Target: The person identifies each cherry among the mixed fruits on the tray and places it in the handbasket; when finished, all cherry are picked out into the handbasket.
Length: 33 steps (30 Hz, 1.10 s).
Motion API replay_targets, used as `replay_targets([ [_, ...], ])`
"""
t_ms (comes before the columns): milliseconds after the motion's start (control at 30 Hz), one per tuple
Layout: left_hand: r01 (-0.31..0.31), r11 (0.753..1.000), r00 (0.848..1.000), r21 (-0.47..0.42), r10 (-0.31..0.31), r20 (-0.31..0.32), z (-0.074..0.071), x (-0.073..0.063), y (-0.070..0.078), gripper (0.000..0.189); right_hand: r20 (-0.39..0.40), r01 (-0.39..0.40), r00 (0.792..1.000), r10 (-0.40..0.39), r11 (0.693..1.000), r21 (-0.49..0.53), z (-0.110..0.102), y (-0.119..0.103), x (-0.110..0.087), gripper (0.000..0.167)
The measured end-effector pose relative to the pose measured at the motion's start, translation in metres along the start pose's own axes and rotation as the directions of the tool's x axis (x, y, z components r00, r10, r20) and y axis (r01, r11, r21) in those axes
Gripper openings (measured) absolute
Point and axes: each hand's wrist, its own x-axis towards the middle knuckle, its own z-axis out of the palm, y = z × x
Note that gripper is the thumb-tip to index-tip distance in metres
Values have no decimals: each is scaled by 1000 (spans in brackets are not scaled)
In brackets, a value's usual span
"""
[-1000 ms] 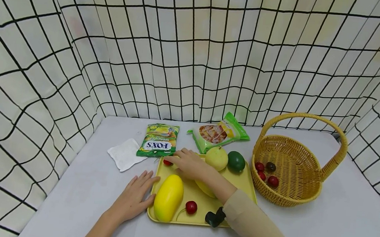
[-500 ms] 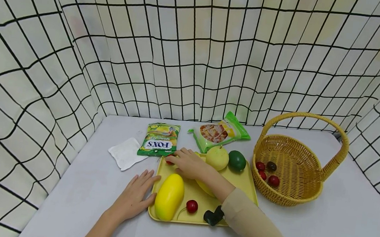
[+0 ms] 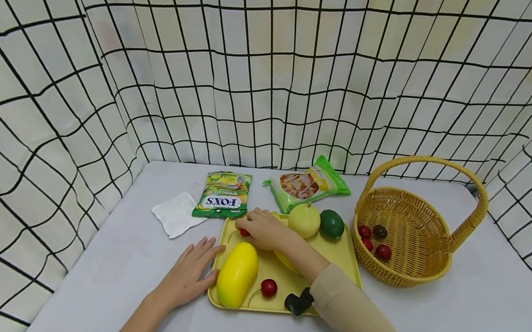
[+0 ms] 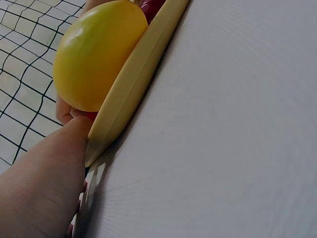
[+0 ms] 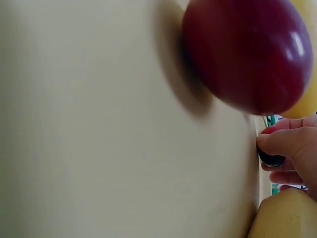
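Observation:
My right hand (image 3: 271, 232) reaches over the yellow tray (image 3: 276, 313) and pinches a red cherry (image 3: 244, 232) between thumb and fingers, near the tray's far left corner. A thin stem trails from the cherry. In the right wrist view, the fingertips partly hide this cherry, dark on its lower side (image 5: 270, 157). My left hand (image 3: 188, 276) rests at the tray's left edge, fingers extended and thumb at the rim. A yellow mango (image 3: 237, 275) lies just inside that edge. To its right is another stemmed cherry (image 3: 268, 288), large in the right wrist view.
A pale green pear (image 3: 304, 220), a dark green avocado (image 3: 331, 224) and a partly hidden yellow fruit (image 3: 285, 263) share the tray. Behind are a FOX'S bag (image 3: 222, 195), a green-white packet (image 3: 304, 186) and a white sheet (image 3: 177, 215). A wicker basket (image 3: 409, 278) with several small fruits stands right.
My right hand has drawn the cherry slightly right, away from the tray's far left corner, and its stem now shows. The left hand stays at the tray's edge.

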Motion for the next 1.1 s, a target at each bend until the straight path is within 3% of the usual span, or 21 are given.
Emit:
replay_targets([
  [667,2,1000,1000,2,-2,2,-1,1,0,52,-124,78,989,-79,997,-17,-18,0,-13,21],
  [1100,-3,1000,1000,0,3,-3,1,1,-1,52,-201,98,974,-104,994,-37,-29,-4,-36,24],
])
